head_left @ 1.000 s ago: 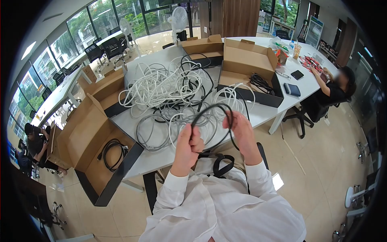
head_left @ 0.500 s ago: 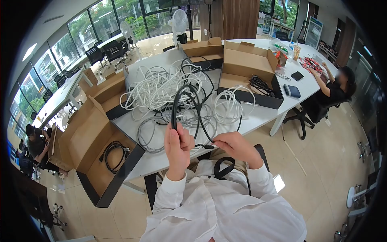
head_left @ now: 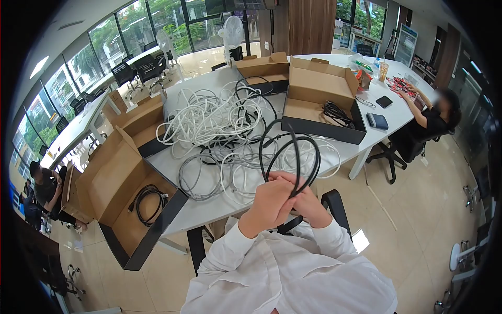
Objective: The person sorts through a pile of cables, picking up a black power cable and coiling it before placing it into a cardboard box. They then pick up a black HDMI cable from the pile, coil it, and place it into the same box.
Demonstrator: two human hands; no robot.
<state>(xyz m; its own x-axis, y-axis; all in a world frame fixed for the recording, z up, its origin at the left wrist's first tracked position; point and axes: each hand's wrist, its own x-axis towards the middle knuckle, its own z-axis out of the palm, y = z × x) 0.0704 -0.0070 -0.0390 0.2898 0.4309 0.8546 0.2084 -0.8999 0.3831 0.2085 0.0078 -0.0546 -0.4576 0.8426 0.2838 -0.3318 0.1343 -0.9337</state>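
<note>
A black cable (head_left: 317, 163) stands up in loose loops from my two hands, which meet at the table's near edge. My left hand (head_left: 273, 201) is closed on the cable. My right hand (head_left: 308, 201) is closed around it too, partly behind the left one. Past the loops lies a big tangle of white cables (head_left: 209, 118), with grey cables (head_left: 196, 178) and more black cable among them. A coiled black cable (head_left: 148, 204) lies in the open cardboard box (head_left: 123, 235) at left. Another black cable bundle (head_left: 337, 113) rests in the open box (head_left: 306, 107) at right.
Two more open boxes, one at back left (head_left: 146, 120) and one at the back (head_left: 264, 70), edge the white table (head_left: 204, 214). A phone (head_left: 384, 101) and dark wallet (head_left: 377, 121) lie at right. One person (head_left: 431, 118) sits at right, another (head_left: 49, 188) at far left.
My hands have come together and shifted right with the black cable. Its raised loops moved right and now spread wider; the left hand has dropped closer to the right.
</note>
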